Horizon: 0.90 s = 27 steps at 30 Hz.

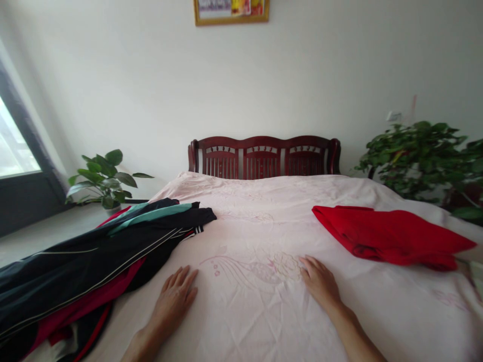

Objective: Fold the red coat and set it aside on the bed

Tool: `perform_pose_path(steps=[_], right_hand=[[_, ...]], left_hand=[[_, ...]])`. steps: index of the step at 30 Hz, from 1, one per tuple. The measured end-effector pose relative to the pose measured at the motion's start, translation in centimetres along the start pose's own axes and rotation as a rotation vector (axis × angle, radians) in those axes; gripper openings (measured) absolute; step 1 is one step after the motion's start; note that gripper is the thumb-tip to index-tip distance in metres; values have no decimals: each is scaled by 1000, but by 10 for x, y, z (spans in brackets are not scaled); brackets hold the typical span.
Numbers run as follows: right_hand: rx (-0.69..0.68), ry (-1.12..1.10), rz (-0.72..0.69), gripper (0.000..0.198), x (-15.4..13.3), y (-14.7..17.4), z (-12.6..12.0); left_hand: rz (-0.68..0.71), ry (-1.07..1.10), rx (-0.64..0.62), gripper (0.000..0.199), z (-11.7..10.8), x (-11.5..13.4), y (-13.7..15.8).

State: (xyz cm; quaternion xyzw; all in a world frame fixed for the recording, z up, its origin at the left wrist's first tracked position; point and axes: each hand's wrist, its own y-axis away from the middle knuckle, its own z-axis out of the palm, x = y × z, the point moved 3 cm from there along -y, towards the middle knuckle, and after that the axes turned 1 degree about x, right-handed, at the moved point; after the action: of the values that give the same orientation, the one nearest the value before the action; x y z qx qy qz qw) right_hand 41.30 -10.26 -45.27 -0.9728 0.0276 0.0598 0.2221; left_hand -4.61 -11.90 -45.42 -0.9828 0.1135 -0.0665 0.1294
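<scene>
Both my hands lie on a pale pink sheet with embroidered flowers. My left hand is flat with its fingers apart, holding nothing, close to a pile of dark clothes at the left. In that pile are black garments with white stripes, and teal and crimson cloth shows between them. My right hand rests with its fingers stretched out beside an embroidered flower, and nothing is in it. Farther right, a folded red garment lies on the sheet, apart from my right hand.
A dark red wooden bench back stands behind the sheet against the wall. Potted plants grow at the left and the right. A framed picture hangs above. At the far left is a dark-framed door with glass.
</scene>
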Motion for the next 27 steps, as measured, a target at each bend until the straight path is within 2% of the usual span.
perform_pose_path(steps=[9,16,19,22,24,27], right_hand=[[-21,22,4,43,1,0,1],[-5,3,-19,46,6,-1,6],[13,-5,-29,47,11,-2,11],[43,-23,-63,49,14,-3,14],[48,-29,-78,51,16,-4,15],[50,-22,-81,54,18,-4,17]], left_hand=[[-9,-13,-58,49,-7,4,-1],[-24,65,-34,47,-11,6,2],[-64,110,51,48,-12,-3,1],[-179,70,205,47,-26,-24,-1],[-286,11,339,45,-47,-44,1],[-438,-117,510,44,-92,-81,12]])
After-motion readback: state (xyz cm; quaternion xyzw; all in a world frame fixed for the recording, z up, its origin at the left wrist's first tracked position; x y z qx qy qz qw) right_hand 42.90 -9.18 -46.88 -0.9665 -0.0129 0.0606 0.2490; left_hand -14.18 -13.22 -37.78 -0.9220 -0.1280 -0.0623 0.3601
